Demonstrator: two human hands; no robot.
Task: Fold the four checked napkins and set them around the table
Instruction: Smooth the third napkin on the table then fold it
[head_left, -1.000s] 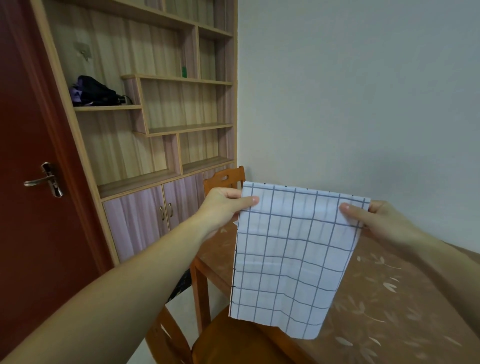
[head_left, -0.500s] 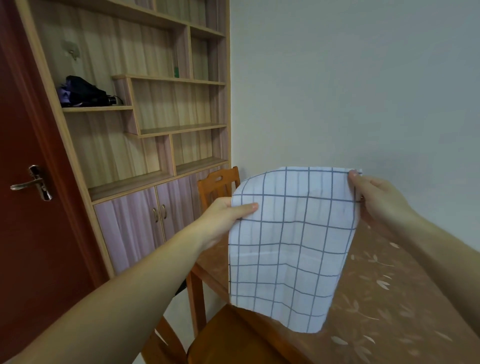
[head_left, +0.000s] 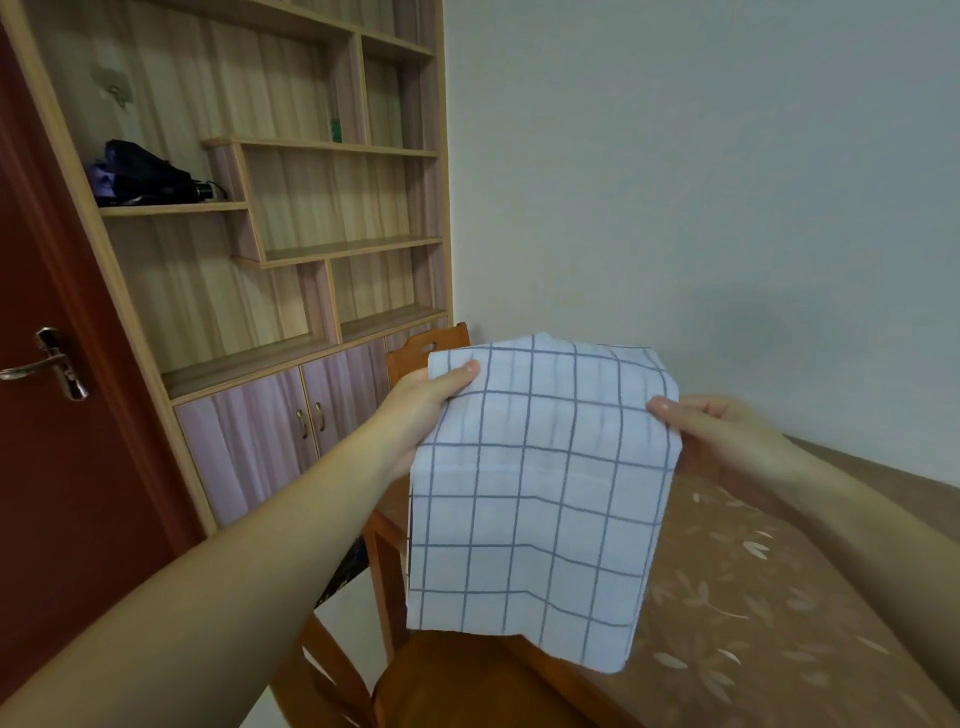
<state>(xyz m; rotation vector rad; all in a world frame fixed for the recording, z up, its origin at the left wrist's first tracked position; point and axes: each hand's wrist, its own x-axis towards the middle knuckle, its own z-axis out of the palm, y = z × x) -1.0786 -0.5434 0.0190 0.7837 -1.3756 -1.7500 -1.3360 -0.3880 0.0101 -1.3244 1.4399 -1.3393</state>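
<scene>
While both hands, left and right, pinch its upper edges, white blue-checked cloth napkin hangs above brown leaf-patterned worktop (presumably aligning a fold).

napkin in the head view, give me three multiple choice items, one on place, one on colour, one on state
1. Where is the napkin?
A. flat on the table
B. held up over the table edge
C. on a shelf
2. Its grid lines are:
A. red
B. green
C. blue-grey
3. How is it held?
A. left hand and right hand each pinch a top corner
B. one hand only
C. by nobody

Answers: 1 B, it hangs free from the hands; 2 C, blue-grey lines on white; 3 A, a thumb lies on each side near the top.
</scene>
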